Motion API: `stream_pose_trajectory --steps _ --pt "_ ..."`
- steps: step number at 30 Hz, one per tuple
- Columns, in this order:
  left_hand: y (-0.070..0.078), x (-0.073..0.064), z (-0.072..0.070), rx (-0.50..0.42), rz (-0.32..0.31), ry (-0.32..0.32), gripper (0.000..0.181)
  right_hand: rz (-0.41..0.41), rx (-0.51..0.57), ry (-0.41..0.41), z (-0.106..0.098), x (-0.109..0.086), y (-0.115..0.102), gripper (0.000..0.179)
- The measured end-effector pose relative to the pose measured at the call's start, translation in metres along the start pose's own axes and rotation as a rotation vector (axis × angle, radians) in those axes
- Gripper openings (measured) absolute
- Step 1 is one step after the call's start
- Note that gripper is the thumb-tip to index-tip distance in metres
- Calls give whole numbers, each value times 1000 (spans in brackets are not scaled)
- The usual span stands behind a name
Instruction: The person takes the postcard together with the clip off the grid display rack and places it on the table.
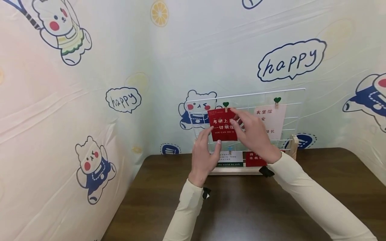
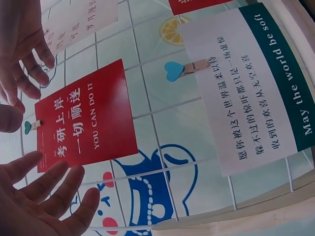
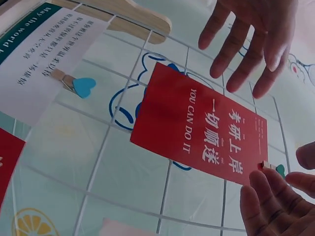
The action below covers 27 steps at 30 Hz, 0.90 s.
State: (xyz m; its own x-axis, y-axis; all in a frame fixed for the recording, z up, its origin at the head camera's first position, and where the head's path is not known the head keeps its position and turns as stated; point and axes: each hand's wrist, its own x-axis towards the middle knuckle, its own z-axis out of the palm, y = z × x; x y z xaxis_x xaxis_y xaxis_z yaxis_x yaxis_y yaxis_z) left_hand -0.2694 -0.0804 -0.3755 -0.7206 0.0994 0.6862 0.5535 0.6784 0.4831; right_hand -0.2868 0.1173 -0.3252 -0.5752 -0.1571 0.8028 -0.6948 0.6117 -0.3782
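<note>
A red card (image 1: pixel 223 132) with white lettering hangs on a white wire grid (image 1: pixel 291 117). A small wooden clothespin (image 2: pixel 35 125) with a green heart is clipped at the card's top edge. My left hand (image 1: pixel 204 157) is at the card's left side, its fingers spread and loosely bent with nothing held. Beside the upper right corner is my right hand (image 1: pixel 254 132), its relaxed fingers near the clothespin and overlapping the card's edge in the head view. In the right wrist view its fingertips (image 3: pixel 260 181) lie right at the card's edge.
A pale card (image 1: pixel 278 122) hangs to the right under another green-heart clothespin (image 1: pixel 277 101). Lower down are a white-and-green card (image 1: pixel 230 164) with a blue-heart clothespin (image 2: pixel 186 69) and another red card (image 1: pixel 254 159). The grid stands in a wooden base (image 1: pixel 235 171) on a brown table (image 1: pixel 229 207).
</note>
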Motion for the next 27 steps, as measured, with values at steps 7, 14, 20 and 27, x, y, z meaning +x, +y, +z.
stream_pose_trajectory --steps 7,14,20,27 --pt "-4 0 3 15 -31 -4 65 58 -9 -27 0 12 0 47" --pt "-8 2 5 -1 -52 -7 69 53 -49 -49 2 21 -1 44" --pt "-8 7 6 -19 -65 -17 70 48 -47 -52 -1 29 -4 42" --pt "-9 12 6 -41 -74 -29 70 76 -107 -107 -3 38 -10 45"
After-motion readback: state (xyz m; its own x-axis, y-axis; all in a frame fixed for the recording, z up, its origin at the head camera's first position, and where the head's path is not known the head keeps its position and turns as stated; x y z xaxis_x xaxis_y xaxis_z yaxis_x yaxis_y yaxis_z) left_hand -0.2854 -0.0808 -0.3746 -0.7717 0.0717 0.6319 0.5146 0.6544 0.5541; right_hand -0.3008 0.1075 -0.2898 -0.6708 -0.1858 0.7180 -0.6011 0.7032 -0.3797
